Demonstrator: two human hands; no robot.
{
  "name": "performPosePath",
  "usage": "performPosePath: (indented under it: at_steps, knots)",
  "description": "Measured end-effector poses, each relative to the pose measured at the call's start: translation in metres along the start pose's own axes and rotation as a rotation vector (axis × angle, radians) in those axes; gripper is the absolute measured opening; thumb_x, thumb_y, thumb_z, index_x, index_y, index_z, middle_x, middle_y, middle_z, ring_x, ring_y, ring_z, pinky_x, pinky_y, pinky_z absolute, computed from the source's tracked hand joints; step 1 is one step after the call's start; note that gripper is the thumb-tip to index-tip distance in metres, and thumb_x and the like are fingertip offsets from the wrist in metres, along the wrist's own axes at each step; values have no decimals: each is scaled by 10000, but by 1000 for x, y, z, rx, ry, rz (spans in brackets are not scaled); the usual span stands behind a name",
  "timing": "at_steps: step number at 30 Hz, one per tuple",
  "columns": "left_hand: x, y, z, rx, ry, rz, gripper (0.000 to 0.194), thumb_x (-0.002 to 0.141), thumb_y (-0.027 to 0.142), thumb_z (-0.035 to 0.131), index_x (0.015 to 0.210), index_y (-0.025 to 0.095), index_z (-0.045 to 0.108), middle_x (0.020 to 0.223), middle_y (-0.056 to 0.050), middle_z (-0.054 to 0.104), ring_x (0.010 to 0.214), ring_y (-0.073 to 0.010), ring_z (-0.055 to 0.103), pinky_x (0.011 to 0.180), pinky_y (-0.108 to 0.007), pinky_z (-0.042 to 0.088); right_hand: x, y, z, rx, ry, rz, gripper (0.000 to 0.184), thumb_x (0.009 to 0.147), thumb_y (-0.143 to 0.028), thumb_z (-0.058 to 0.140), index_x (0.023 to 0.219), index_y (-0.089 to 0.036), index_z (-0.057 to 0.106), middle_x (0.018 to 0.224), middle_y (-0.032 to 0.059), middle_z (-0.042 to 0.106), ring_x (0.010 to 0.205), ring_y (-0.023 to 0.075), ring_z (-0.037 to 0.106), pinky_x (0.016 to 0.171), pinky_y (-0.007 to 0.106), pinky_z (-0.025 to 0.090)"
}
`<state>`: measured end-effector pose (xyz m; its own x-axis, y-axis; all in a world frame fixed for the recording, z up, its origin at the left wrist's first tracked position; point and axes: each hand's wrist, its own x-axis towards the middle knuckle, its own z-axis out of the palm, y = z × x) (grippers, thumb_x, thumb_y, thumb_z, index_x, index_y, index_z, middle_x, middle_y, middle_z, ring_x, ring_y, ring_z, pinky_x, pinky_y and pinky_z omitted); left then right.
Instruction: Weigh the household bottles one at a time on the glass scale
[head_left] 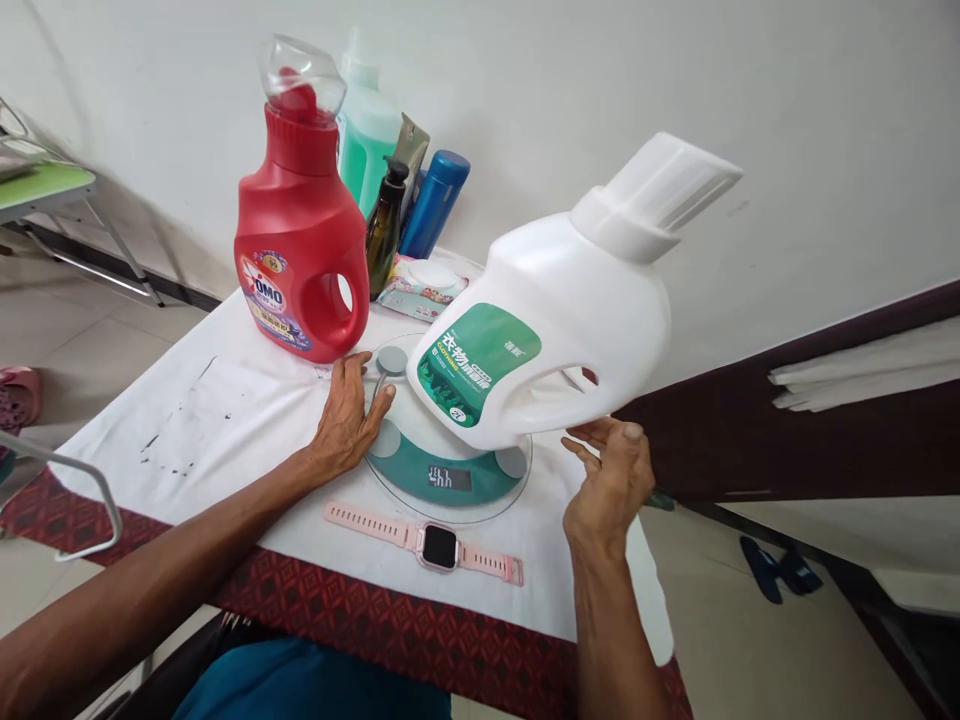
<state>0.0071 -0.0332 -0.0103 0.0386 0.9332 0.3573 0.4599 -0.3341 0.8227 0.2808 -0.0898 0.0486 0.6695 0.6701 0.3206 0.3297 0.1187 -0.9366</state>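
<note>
A white laundry detergent bottle (577, 300) with a green label is on a round glass scale (442, 470). It leans right in the picture; whether it truly tilts I cannot tell. The scale's display (449, 477) shows digits too blurred to read surely. At the scale's left rim is my left hand (351, 415), thumb and fingers apart, holding nothing. My right hand (611, 480) is just below the bottle's handle side, its fingers loosely bent and not wrapped round anything. A pink-strapped smartwatch (439, 546) lies in front of the scale.
A red detergent bottle (300, 240) with a clear cap stands behind my left hand. Beyond it are a green-filled bottle (367, 140), a dark pump bottle (386, 225), a blue bottle (436, 205) and a wipes pack (420, 285). White cloth (187, 400) covers the table.
</note>
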Motion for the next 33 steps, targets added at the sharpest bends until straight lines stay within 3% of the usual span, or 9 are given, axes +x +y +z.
performPosePath:
  at_steps: [4, 8, 24, 28, 31, 33]
  knots:
    - [2, 0, -1, 1, 13, -26, 472, 1024, 459, 514, 1388, 169, 437, 1352, -179, 528, 1227, -298, 603, 1091, -576, 504, -3, 41, -6, -93, 51, 54, 597, 900, -785, 497, 944, -199, 601, 932, 47, 671, 846, 197, 664, 764, 367, 537]
    - [4, 3, -3, 19, -10, -47, 492, 1019, 481, 507, 1376, 147, 446, 1353, -194, 530, 1213, -299, 618, 1082, -571, 511, 0, 64, -7, -114, 43, 120, 616, 905, -789, 480, 930, -187, 608, 874, 50, 691, 787, 185, 669, 711, 331, 502]
    - [5, 6, -5, 5, -22, -66, 505, 1007, 525, 521, 1378, 187, 465, 1343, -166, 537, 1202, -297, 618, 1053, -578, 525, 0, 60, -10, -217, -38, 124, 526, 906, -722, 568, 896, -199, 629, 849, 37, 694, 828, 197, 650, 793, 349, 489]
    - [5, 4, -6, -11, -26, -62, 517, 1005, 528, 513, 1378, 173, 464, 1345, -175, 547, 1194, -306, 624, 1049, -589, 528, -6, 48, -12, -166, -13, 125, 521, 896, -714, 582, 901, -195, 626, 872, 47, 682, 838, 213, 647, 787, 369, 504]
    - [4, 5, -7, -15, -22, -79, 537, 1000, 535, 509, 1380, 156, 474, 1307, -168, 563, 1181, -310, 632, 1060, -593, 525, -7, 15, -10, -45, 23, 12, 503, 936, -683, 534, 961, -195, 651, 957, 62, 679, 916, 225, 653, 834, 388, 523]
    - [4, 6, -7, -18, -31, -88, 540, 1007, 539, 497, 1383, 152, 480, 1309, -165, 564, 1190, -312, 629, 1069, -588, 523, -3, -17, -3, 42, -33, -100, 521, 942, -691, 508, 1043, -205, 665, 1044, 67, 678, 1006, 233, 652, 914, 403, 519]
